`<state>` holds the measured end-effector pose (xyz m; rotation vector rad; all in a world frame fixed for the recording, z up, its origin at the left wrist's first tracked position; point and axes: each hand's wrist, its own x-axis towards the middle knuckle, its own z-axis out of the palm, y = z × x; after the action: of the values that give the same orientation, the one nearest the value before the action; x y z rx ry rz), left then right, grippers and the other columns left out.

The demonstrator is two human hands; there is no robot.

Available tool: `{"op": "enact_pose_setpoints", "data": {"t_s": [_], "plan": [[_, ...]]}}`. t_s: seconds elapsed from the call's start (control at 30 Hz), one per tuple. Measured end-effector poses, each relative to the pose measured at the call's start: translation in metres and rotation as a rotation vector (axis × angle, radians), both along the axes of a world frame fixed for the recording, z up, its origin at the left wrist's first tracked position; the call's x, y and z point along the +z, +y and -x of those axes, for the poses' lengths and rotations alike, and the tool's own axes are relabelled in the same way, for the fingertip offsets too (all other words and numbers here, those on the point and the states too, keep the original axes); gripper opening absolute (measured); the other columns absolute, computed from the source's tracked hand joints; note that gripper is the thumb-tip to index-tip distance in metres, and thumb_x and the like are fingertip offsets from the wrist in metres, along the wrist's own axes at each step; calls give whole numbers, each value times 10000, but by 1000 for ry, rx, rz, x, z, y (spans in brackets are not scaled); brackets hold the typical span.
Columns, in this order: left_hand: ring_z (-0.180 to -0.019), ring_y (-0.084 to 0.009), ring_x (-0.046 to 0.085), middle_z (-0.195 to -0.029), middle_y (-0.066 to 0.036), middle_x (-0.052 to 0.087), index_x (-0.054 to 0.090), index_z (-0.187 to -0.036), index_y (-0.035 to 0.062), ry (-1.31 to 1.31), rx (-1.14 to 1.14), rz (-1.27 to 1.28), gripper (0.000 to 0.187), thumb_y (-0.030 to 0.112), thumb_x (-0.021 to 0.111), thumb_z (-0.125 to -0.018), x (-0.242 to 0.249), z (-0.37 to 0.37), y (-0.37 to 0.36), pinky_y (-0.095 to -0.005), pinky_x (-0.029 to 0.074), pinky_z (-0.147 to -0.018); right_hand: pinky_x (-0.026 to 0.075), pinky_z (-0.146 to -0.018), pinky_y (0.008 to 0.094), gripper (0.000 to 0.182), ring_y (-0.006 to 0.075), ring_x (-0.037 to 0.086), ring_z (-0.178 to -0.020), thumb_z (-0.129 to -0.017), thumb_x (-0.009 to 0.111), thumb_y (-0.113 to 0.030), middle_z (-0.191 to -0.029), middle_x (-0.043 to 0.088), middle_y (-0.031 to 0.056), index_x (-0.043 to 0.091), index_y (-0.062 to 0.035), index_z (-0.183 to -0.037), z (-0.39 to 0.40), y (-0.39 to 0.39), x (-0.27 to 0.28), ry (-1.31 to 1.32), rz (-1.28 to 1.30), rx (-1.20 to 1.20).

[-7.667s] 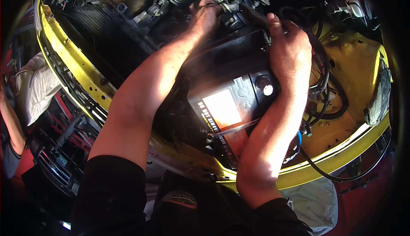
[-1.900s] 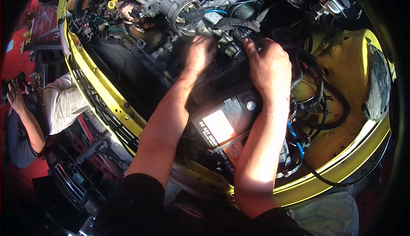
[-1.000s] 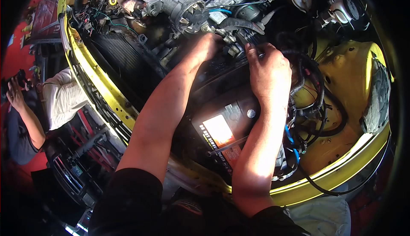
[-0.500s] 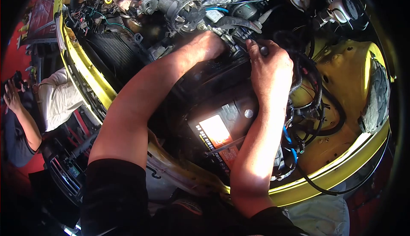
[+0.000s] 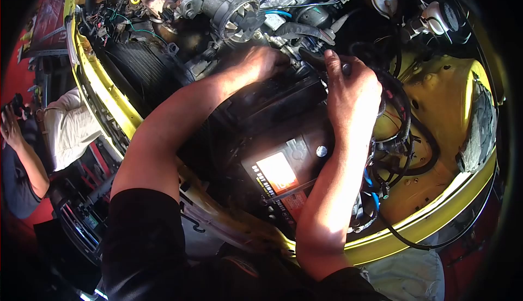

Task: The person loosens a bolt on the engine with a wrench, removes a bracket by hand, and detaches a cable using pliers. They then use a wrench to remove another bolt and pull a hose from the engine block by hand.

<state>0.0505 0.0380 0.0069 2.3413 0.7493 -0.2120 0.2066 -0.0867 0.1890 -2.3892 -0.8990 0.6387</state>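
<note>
My right hand (image 5: 353, 86) is closed round a dark-handled tool (image 5: 313, 57), its thumb lying along the top and a rounded black end showing beside it. The tool points left toward the metal fittings below the engine (image 5: 231, 15). Across from it, my left hand (image 5: 264, 61) reaches in among those fittings, close under a grey hose (image 5: 305, 30). Its fingers are in shadow and partly hidden. Below both hands sits a black car battery (image 5: 305, 148) with a white and orange label, and my right forearm passes over its right side.
The yellow body edge (image 5: 392, 241) curves along the front of the bay. Cables and a corrugated loom (image 5: 406, 116) run right of my right hand. A radiator (image 5: 139, 67) stands at left. Another person (image 5: 27, 159) is beyond the left edge, near a rack.
My right hand has shifted slightly right, and more of the dark tool shows to its left. My left hand stays among the fittings with its wrist a little changed. The view has moved slightly.
</note>
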Motion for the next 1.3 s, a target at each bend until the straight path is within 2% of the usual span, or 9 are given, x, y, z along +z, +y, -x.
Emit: {"op": "enact_pose_setpoints", "data": {"t_s": [0.27,0.43,0.53,0.63,0.77,0.8,1.1,1.2,1.3], "plan": [[-982,-335,703,-1067,-151,722,699,-1188,126,-135,125,161,320,198,619,-886,-5,10,0,-421,542,-854,531,-712,410,523,347,708,-750,-932,649,-484,-760,691,223,728,25,-1022,-3,0,-3,-22,12,-14],[-1007,-340,693,-1076,-154,717,678,-1200,127,-85,4,45,320,150,588,-894,8,3,0,-428,539,-849,530,-732,403,506,336,708,-757,-931,651,-478,-765,700,201,733,9,-1040,-1,-1,-3,-15,10,-4],[-1004,-346,687,-1048,-155,716,675,-1149,123,-44,-58,8,276,131,583,-889,9,2,6,-446,536,-833,560,-793,426,406,386,719,-870,-926,679,-384,-869,715,246,731,4,-1034,-2,2,2,9,33,-13],[-980,-350,685,-1000,-143,716,665,-1099,122,14,-155,-95,232,129,583,-882,1,-1,9,-464,533,-812,530,-756,397,493,322,709,-787,-922,666,-475,-800,707,206,740,-5,-1050,-5,-2,-7,32,9,-34],[-947,-375,679,-967,-187,696,682,-1193,149,15,-178,-73,381,99,580,-829,5,0,13,-492,537,-813,539,-779,403,471,340,715,-826,-911,687,-451,-835,714,220,738,-2,-1046,-7,-2,-5,47,9,-44],[-903,-388,682,-914,-191,694,692,-1160,129,-144,-207,-124,362,99,578,-817,5,2,15,-490,541,-784,548,-795,413,442,361,718,-849,-909,696,-419,-856,716,232,736,2,-1036,-6,-1,-1,48,16,-40],[-916,-371,672,-922,-169,683,683,-1097,92,-226,-283,-255,304,127,580,-813,-4,19,8,-490,540,-752,533,-812,395,503,333,720,-876,-892,701,-485,-880,722,229,746,-16,-1066,-10,-3,0,110,26,-81],[-870,-374,669,-883,-138,676,667,-1066,97,-125,-329,-272,255,121,584,-826,8,25,9,-494,536,-744,534,-817,395,492,336,719,-888,-884,718,-469,-898,723,231,744,-14,-1069,-9,-4,-1,121,13,-68],[-827,-368,674,-824,-123,667,638,-973,94,-138,-11,-290,147,94,588,-835,34,34,-2,-496,529,-718,535,-823,393,485,339,719,-896,-877,731,-455,-911,723,233,742,-10,-1068,-9,-7,-5,94,8,-59]]}}
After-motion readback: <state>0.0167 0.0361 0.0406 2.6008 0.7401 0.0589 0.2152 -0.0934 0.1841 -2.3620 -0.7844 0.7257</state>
